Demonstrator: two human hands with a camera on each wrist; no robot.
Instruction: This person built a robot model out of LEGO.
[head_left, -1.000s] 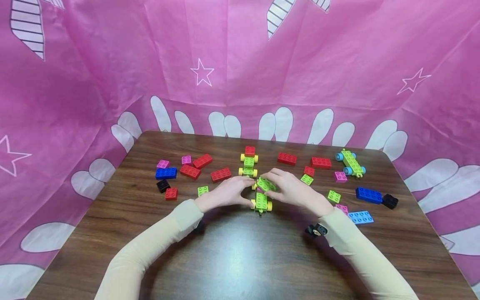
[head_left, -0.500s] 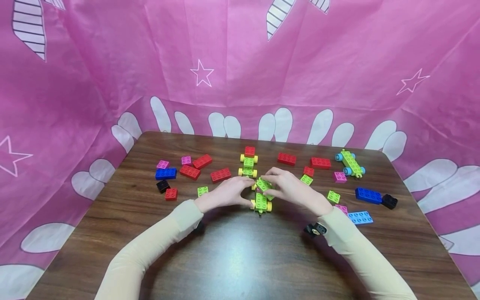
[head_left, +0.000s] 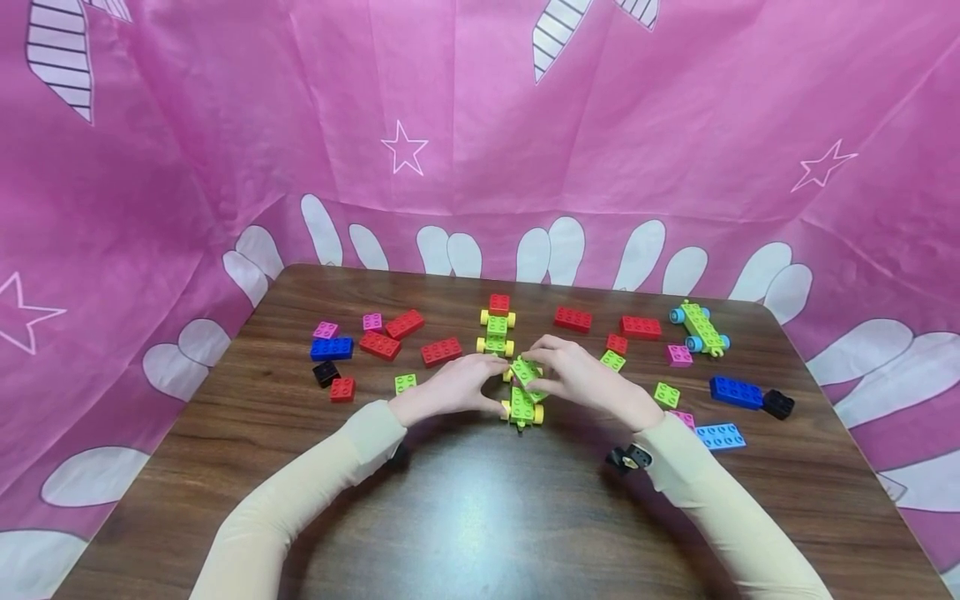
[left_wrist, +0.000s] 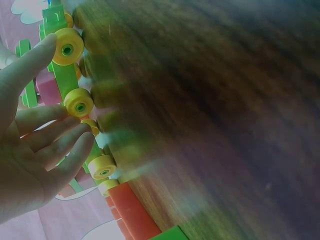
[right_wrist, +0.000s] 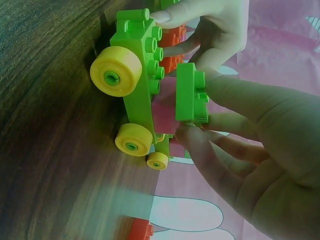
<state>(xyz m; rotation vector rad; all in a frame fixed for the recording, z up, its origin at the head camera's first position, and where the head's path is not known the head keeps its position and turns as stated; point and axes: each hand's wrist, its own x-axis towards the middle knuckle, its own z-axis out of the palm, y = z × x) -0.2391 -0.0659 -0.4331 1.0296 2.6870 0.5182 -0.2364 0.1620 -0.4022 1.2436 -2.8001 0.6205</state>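
A lime-green wheeled car base [head_left: 522,407] with yellow wheels stands in the middle of the table. My left hand [head_left: 468,383] holds it from the left, thumb at its near end and fingers toward its far end. On its studs sits a pink brick [right_wrist: 164,110]. Over that lies a lime-green brick [right_wrist: 185,95], turned at an angle to the base in the head view. My right hand [head_left: 573,375] pinches this green brick between thumb and fingers. Just behind stands another yellow-wheeled car [head_left: 497,325] with green bricks and a red brick at its far end.
Red bricks [head_left: 442,352], a blue brick [head_left: 332,348] and a black brick [head_left: 326,373] lie to the left. On the right are a blue-wheeled green base [head_left: 700,327], a long blue brick [head_left: 737,392], a light-blue plate [head_left: 720,436] and small green bricks [head_left: 667,394].
The green brick in my right hand has turned slightly, lying closer to the line of the base. My left hand and the base have hardly moved.
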